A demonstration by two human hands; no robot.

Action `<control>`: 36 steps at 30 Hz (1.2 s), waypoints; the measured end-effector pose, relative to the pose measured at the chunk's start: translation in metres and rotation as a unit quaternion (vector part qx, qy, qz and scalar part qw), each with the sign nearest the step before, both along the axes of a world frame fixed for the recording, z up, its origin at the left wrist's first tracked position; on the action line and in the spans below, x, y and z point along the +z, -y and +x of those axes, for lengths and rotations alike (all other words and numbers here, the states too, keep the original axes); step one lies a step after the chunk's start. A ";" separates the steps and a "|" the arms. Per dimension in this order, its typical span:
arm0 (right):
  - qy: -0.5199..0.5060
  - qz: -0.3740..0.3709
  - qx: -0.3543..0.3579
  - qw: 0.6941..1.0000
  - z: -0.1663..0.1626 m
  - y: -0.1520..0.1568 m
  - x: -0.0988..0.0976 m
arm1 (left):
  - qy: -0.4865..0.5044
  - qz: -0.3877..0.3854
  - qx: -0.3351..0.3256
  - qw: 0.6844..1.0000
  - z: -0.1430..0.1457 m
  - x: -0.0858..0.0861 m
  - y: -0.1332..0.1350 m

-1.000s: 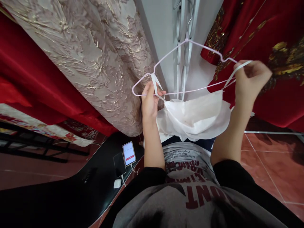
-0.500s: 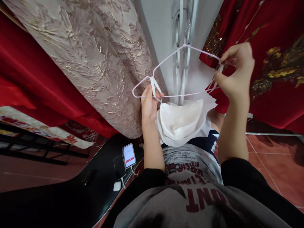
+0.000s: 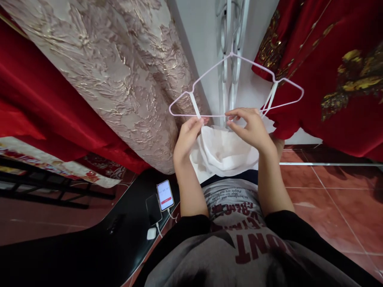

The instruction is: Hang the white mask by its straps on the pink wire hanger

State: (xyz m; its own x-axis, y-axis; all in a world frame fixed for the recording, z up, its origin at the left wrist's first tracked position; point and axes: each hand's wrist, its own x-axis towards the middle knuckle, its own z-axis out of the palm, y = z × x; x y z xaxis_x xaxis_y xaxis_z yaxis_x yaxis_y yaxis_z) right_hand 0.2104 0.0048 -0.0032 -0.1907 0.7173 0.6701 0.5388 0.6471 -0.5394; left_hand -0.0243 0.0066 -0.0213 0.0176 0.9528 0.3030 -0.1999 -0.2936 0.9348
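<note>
A thin pale pink wire hanger hangs in front of me. A white garment dangles from it by two white straps, one over each shoulder of the hanger. My left hand pinches the garment's top edge just below the left strap. My right hand is curled at the garment's top edge near the hanger's bottom bar, thumb and fingers pinched on the fabric.
A beige embossed gown hangs at the left, red fabric behind it. A red garment with gold embroidery hangs at the right. A phone on a charging cable lies on a black surface. Red floor tiles lie at the right.
My right hand let go of the right strap, which now sits on the hanger's right shoulder, and came down to the garment's top edge. My left hand slid down off the left strap.
</note>
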 end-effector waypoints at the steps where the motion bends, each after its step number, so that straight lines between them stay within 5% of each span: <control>1: 0.002 0.000 -0.001 1.000 -0.001 0.002 0.001 | -0.020 0.005 0.001 1.000 -0.002 0.004 0.006; 8: -0.008 0.031 0.000 0.999 0.007 0.011 0.003 | 0.125 0.104 0.144 0.976 -0.019 0.044 0.033; 11: 0.002 0.036 0.004 0.999 0.009 0.013 0.004 | 0.189 0.167 0.226 0.941 -0.031 0.042 0.022; 14: 0.016 0.032 0.009 0.999 0.004 0.016 0.004 | 0.177 0.141 0.298 0.927 -0.036 0.027 0.008; 19: 0.018 0.030 0.032 0.999 -0.005 0.020 0.003 | 0.101 0.067 0.147 0.982 -0.017 0.009 -0.001; 22: -0.104 0.087 -0.043 0.990 0.011 0.012 -0.004 | 0.127 0.084 0.126 0.980 0.000 0.009 -0.001; 25: -0.345 0.164 -0.186 0.905 0.044 -0.009 -0.018 | 0.142 0.073 0.138 0.977 0.008 0.011 -0.003; 26: -0.395 0.147 -0.211 0.882 0.054 -0.017 -0.023 | 0.144 0.067 0.141 0.977 0.009 0.011 -0.004; 28: -0.430 0.044 -0.196 0.880 0.067 -0.029 -0.034 | 0.151 0.062 0.144 0.976 0.010 0.011 -0.005; 32: -0.448 -0.134 -0.059 0.882 0.056 -0.032 -0.043 | 0.156 0.060 0.145 0.975 0.009 0.013 -0.004; 36: -0.342 -0.169 -0.027 0.924 0.044 -0.008 -0.029 | 0.146 0.056 0.153 0.976 0.007 0.015 -0.004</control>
State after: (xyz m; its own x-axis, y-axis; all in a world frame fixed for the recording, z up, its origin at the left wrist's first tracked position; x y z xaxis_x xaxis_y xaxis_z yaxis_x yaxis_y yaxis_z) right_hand 0.2542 0.0132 -0.0326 0.2371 0.9040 0.3557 0.0229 0.3608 -0.9324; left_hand -0.0170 0.0105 -0.0062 -0.3657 0.8600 0.3558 -0.3389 -0.4791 0.8097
